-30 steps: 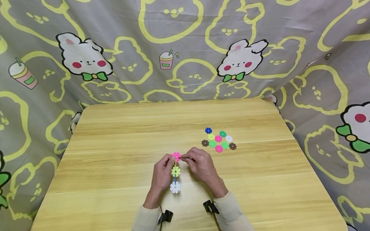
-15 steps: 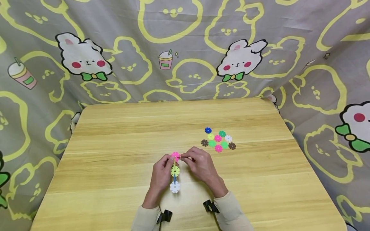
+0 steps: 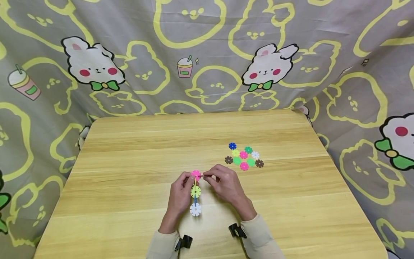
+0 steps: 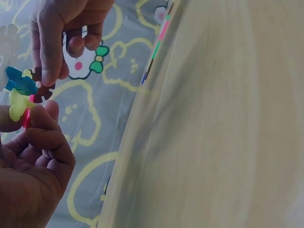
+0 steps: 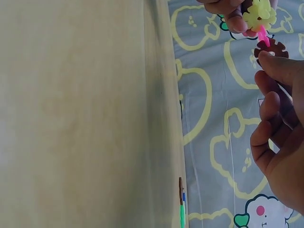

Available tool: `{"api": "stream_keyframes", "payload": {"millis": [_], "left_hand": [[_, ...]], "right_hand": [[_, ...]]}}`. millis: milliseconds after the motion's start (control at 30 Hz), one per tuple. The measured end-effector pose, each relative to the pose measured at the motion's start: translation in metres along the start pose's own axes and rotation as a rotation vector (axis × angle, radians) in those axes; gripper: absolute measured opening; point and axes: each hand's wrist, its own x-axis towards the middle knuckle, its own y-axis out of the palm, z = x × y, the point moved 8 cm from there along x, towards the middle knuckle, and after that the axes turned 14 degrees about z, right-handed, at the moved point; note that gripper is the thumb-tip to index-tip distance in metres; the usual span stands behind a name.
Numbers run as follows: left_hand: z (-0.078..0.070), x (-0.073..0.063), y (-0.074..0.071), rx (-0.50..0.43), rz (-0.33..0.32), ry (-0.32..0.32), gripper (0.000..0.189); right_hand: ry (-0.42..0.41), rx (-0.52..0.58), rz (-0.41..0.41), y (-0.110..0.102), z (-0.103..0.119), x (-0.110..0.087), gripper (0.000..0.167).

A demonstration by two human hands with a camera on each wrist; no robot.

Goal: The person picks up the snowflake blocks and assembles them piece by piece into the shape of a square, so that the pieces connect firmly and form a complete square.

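My left hand pinches a pink notched snowflake disc between thumb and fingers. From it a joined chain runs toward me: a yellow disc edge-on, a flat yellow-green disc, a blue disc edge-on, and a white disc. My right hand pinches a brown snowflake disc by its edge. In the right wrist view, the brown disc meets the rim of the pink disc; whether their slots interlock, I cannot tell. The left wrist view shows the blue disc close by the right fingers.
Beyond my right hand, several loose snowflake discs lie flat, among them a blue disc, a pink disc and a brown disc. The wooden table has a patterned curtain behind and at both sides.
My right hand has shifted very slightly right, and more of the brown disc shows between its fingertips and the pink disc. Both grips look the same.
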Motion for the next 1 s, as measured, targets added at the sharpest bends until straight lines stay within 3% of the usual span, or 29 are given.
{"api": "stream_keyframes", "payload": {"millis": [733, 1000], "left_hand": [[0.005, 0.002, -0.001, -0.033, -0.006, 0.002, 0.018], [0.038, 0.012, 0.001, -0.037, -0.034, 0.021, 0.019]], "right_hand": [[0.063, 0.013, 0.017, -0.007, -0.015, -0.004, 0.014], [0.117, -0.005, 0.005, -0.013, -0.025, -0.006, 0.013]]}}
